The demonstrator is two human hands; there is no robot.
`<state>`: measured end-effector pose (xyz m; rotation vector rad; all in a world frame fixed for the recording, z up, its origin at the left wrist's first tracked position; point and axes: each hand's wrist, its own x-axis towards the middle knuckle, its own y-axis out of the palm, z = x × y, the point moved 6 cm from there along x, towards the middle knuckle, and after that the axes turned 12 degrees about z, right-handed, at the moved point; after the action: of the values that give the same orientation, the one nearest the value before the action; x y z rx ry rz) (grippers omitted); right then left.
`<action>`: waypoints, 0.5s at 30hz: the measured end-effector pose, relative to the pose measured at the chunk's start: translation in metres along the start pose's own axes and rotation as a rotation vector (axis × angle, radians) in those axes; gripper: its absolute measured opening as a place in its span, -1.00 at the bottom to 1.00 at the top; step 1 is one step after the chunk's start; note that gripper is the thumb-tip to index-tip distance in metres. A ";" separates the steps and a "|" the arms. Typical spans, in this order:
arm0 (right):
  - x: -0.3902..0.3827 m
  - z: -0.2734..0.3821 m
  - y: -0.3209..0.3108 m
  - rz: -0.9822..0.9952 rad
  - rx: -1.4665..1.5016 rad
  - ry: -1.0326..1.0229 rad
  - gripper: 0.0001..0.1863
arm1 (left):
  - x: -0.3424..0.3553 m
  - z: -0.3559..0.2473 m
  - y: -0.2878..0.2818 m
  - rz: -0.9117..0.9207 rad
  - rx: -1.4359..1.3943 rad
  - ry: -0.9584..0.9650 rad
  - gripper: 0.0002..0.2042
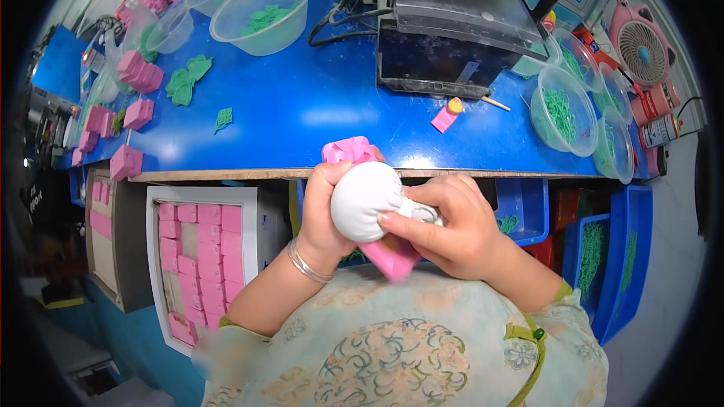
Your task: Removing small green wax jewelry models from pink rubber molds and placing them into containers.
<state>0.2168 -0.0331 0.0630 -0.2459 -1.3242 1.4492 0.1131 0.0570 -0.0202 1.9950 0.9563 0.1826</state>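
Clock face: centred on the pouch, with 12 o'clock toward the far side of the worktop.
White pouch: a round, stuffed white cloth pouch [366,200] with a gathered neck, held between both hands just in front of the worktop's near edge, above the lap.
Pink pieces: smooth pink material [394,258] shows beyond the pouch at nearly 12 o'clock and again at 5; the pouch hides the middle, so I cannot tell whether it is one piece or two.
Left hand: at 9 o'clock, a silver bangle [305,264] on its wrist; its grip is curled around the pink material, thumb beside the pouch.
Right hand [456,230]: between 3 and 4 o'clock; its grip is clenched on the pouch's neck, thumb and fingers pinching the cloth.
Pouch and pink: the pouch lies over the pink, whose long axis runs from nearly 12 to 5 o'clock. The neck points toward 3, so the right hand is nearer the neck and the left nearer the pink's far end.
Blue worktop [271,120]: a translucent plastic bowl [260,45] of green pieces at 11 o'clock; a black machine [445,60] at 1.
Below the edge: a white-rimmed box [249,218] of pink blocks [232,243] at 8 o'clock.
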 end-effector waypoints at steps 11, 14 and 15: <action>-0.051 -0.065 -0.023 -0.109 -0.676 0.658 -0.55 | -0.018 -0.005 -0.015 0.383 0.416 -0.041 -0.67; -0.016 -0.058 -0.010 -0.002 -0.620 0.416 -0.57 | -0.022 -0.005 -0.010 0.371 0.746 -0.034 -0.69; -0.007 -0.061 -0.002 0.063 -0.561 0.349 -0.58 | -0.020 -0.006 -0.006 0.381 0.745 -0.040 -0.69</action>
<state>0.2655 -0.0045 0.0397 -0.8734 -1.4098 0.9957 0.0932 0.0491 -0.0170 2.8492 0.6507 -0.0165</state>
